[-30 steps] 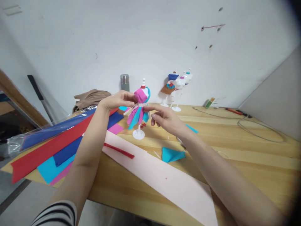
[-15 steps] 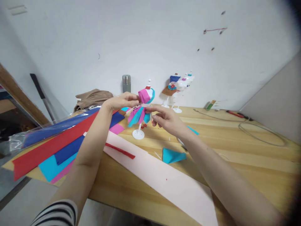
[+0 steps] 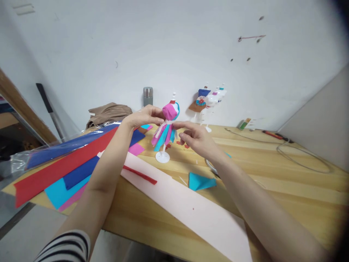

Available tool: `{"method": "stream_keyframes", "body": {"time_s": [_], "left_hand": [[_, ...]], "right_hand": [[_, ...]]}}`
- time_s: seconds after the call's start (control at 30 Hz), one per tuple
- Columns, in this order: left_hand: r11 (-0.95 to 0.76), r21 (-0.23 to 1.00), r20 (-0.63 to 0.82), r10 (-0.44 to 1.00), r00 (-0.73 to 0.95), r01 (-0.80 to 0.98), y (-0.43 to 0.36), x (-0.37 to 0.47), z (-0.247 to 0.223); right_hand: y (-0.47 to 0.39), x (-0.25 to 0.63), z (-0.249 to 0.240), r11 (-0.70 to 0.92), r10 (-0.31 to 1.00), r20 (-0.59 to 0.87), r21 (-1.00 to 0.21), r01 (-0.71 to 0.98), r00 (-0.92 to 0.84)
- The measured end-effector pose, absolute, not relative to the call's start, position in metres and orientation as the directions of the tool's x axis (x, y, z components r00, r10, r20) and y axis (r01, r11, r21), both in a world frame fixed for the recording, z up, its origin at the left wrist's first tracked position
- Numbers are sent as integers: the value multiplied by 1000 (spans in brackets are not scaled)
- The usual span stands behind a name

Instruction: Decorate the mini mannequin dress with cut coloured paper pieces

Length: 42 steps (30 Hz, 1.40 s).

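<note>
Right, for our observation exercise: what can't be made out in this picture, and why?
All in the head view:
Front mannequin: far side turned away from the camera.
Left hand: fingertips too small and blurred to tell any grip.
Pale loop: partly hidden by the right forearm.
Pink sheet: one corner cut off by the bottom edge.

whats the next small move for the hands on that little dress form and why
Probably smooth the pale band snug around the dress form: it crosses the waist above the pink and blue skirt, with the left hand and right hand at opposite sides there.
</note>
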State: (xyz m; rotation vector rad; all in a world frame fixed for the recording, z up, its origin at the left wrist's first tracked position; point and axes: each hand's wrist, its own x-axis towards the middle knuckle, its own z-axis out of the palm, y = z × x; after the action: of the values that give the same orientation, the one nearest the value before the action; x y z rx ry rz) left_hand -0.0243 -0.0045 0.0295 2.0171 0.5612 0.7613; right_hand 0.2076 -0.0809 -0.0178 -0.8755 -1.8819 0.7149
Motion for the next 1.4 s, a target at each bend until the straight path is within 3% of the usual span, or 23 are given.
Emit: {"method": "stream_keyframes", "body": {"time_s": [0.47,0.83,1.07,1.27,1.4], "left_hand": [[-557,828,384,649,656,66,8,-12,19],[-427,904,304,691,656,32,11,-5,8],[-439,897,309,703,641,48,8,-6,11],[-438,897,300,708,639,64,4,-5,14],[-458,886,306,697,648,74,4,-4,15]], "right_hand": [[-68,211,-27,733,679,654,-581,354,-333],[-64,213,-30,707,706,625,-649,280,-335],[-67,212,-27,650,755,566,-713,263,-331],[-85,209,-10,490,865,487,-771,407,-118],[-95,201,-4,474,875,451,-728,495,-176]]}}
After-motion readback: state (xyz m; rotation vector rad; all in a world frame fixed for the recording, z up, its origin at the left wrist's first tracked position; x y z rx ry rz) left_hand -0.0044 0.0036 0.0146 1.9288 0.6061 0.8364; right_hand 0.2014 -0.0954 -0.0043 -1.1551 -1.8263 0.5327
